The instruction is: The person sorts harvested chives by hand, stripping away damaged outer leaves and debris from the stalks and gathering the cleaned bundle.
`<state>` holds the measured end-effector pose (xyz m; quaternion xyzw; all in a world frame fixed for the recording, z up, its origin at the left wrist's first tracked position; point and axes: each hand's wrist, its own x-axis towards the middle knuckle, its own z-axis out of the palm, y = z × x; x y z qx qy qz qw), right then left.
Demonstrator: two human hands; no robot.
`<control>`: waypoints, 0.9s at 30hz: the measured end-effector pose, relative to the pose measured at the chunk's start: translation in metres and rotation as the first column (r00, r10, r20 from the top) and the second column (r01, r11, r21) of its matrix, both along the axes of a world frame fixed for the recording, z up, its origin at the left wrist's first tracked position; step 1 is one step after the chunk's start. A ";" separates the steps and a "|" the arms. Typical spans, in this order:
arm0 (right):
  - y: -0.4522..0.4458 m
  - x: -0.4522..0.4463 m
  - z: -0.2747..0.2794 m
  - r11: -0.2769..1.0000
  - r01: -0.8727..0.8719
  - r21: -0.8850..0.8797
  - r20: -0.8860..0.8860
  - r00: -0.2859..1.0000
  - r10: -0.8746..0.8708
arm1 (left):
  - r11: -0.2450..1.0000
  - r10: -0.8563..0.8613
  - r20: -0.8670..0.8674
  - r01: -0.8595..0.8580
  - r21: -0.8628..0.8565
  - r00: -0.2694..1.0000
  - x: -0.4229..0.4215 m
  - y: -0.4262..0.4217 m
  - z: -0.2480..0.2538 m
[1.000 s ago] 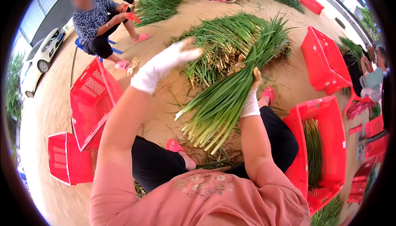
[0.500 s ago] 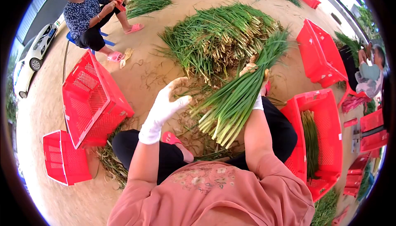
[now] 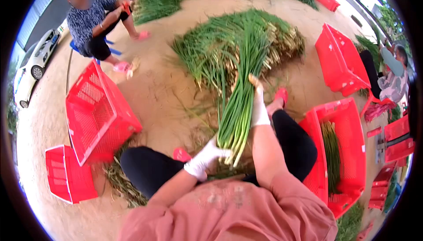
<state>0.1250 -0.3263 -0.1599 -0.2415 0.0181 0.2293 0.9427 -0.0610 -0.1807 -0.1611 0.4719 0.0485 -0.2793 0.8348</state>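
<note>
A bunch of green onions (image 3: 242, 102) stands upright in front of me, its pale root ends low near my lap and its leaves reaching up over the pile. My right hand (image 3: 259, 102), in a white glove, is closed around the middle of the bunch from the right side. At the pale lower ends, my gloved left hand (image 3: 208, 155) grips from the left, with its thumb across the stalks and part of its fingers hidden behind them. Beyond the bunch lies a big heap of green onions (image 3: 202, 51), with dry, brownish roots on its right side.
Red crates (image 3: 99, 113) stand at my left, and a smaller crate (image 3: 70, 175) sits beside them. The crate on my right (image 3: 310, 153) holds onions (image 3: 330, 155). Another red crate (image 3: 341, 60) is farther off. A seated person (image 3: 94, 21) works at upper left; another (image 3: 392, 71) sits far right.
My left hand has come down and right, from open in the air to the lower ends of the bunch. The bunch has swung from slanting to nearly upright and moved left with my right hand.
</note>
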 end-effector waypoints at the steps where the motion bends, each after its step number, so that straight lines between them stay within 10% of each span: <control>1: 0.005 0.006 -0.006 1.000 -0.001 0.003 0.053 0.999 0.001 | 0.995 0.085 0.027 -0.084 -0.045 0.996 -0.007 -0.007 0.005; 6: 0.012 0.010 -0.049 0.995 0.043 -0.095 0.023 0.999 -0.041 | 0.969 0.087 -0.088 -0.105 -0.225 0.992 -0.017 -0.027 -0.006; 11: 0.032 0.012 -0.080 0.980 0.014 -0.198 0.083 0.997 0.002 | 0.976 0.210 -0.214 -0.219 -0.019 0.954 -0.014 -0.037 -0.017; 15: 0.044 -0.006 -0.060 0.947 -0.150 -0.283 -0.255 0.964 0.077 | 0.952 0.238 -0.315 -0.285 -0.112 0.919 -0.019 -0.021 -0.042; 17: 0.035 -0.009 -0.092 0.884 -0.049 -0.464 -0.103 0.995 0.001 | 0.902 0.404 -0.336 -0.432 -0.009 0.851 -0.017 -0.020 -0.066; 19: 0.024 -0.031 -0.113 0.834 -0.160 -0.529 -0.436 0.894 -0.105 | 0.909 0.387 -0.451 -0.414 0.043 0.804 -0.007 -0.010 -0.088; 27: 0.019 -0.133 -0.174 0.719 -0.540 -0.439 -0.538 0.798 0.271 | 0.937 0.175 -0.599 -0.319 -0.143 0.782 -0.006 0.004 -0.163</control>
